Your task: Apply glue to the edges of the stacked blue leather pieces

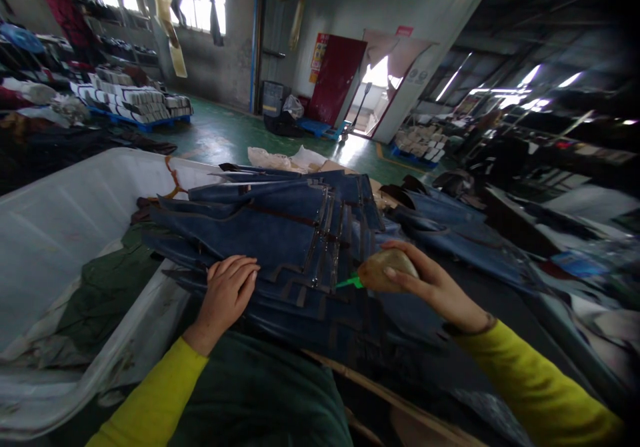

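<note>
Several dark blue pieces with brown edging [270, 230] lie overlapped in a stack, with metal zips or fittings along their right part. My left hand [230, 294] rests on the stack's near left side, palm down, its fingers lying flat and close together. In my right hand [425, 284] is a yellowish-brown squeeze bottle [387, 270], tilted so that its green nozzle [353, 282] points left, close over the edges of the pieces. Whether the nozzle touches them I cannot tell.
A large white bin [115, 167] with green cloth [113, 287] inside stands on the left. More blue pieces [450, 230] lie at the right. Beyond are loaded pallets [143, 107], a dark red door [337, 77] and a person in a red top [70, 17] at the far left.
</note>
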`<state>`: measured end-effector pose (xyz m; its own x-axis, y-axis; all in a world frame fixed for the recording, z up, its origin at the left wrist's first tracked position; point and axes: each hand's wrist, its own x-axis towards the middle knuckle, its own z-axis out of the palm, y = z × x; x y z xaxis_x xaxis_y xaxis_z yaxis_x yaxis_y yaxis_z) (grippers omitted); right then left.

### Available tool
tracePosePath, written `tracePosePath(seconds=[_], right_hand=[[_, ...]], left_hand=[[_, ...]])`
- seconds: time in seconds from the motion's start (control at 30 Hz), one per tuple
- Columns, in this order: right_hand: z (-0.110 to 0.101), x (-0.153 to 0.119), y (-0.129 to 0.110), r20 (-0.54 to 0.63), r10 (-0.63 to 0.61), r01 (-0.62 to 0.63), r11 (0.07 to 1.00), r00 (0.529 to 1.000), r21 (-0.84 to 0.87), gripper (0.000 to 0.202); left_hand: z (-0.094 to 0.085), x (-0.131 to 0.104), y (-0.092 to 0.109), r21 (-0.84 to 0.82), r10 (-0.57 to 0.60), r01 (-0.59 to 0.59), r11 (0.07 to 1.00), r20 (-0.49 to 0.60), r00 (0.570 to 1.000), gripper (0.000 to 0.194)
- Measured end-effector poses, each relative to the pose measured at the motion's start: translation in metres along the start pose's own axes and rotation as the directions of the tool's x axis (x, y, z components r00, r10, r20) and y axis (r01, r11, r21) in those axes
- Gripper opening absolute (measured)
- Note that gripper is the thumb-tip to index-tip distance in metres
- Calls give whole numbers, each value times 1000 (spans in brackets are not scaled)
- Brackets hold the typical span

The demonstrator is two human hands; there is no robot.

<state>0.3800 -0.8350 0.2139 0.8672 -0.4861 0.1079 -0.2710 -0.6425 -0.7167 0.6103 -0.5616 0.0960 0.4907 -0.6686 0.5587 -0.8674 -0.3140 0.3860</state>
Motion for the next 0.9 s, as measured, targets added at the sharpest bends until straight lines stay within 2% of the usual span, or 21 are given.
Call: tracePosePath(seconds=[0.17,0.33,0.7,0.9], right_hand=[[3,-4,-3,-29,-29,29,1000,999,2,44],[4,-7,-3,19,-59,59,998,998,-19,44],[4,-11,2,-13,-81,80,996,997,-40,45],[9,-9,1,50,-129,130,991,990,-30,44]], left_hand=[[0,0,0,-5,0,0,1000,-11,1000,25],[0,0,-1,2,7,-7,1000,0,1000,25],[1,0,-1,-6,2,-2,1000,-9,1000,24],[0,0,0,-4,10,-10,1000,-10,1000,23]])
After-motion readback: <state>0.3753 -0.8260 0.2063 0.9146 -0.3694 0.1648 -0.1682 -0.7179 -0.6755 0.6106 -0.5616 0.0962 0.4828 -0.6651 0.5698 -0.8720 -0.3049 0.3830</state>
